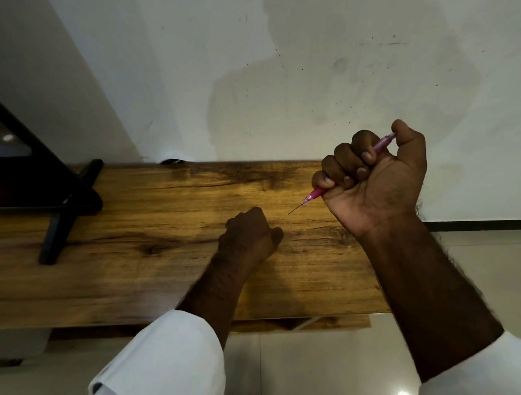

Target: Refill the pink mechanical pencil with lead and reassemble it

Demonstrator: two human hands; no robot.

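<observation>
From the head camera, your right hand (373, 178) is raised above the far right part of the brown wood-grain table (138, 275), with the palm side turned toward you. All four fingers are curled round the slim translucent pink mechanical pencil (315, 193), gripping it in a fist. Your thumb is set over its upper end, which pokes out at the top right of the fist. The pencil slants from upper right to lower left. Its tapered pink tip comes out below your little finger, and a thin dark lead (295, 209) sticks out of that tip, pointing down and left toward the table. The tip is in the air, apart from the wood.

Your left hand (248, 233) is lower and to the left, resting on the table near its middle with the back of the hand toward you. Its fingers are curled under and the thumb lies along the right side. You cannot tell from here whether anything is inside that hand. The lead points toward it but stays well short of it.

Both forearms are bare, with rolled white shirt sleeves (164, 363) at the near edge. A black angled frame with a leg (61, 204) stands on the far left of the table. A marked white wall (278, 63) rises behind it, and pale floor tiles (318, 372) show below the near edge.
</observation>
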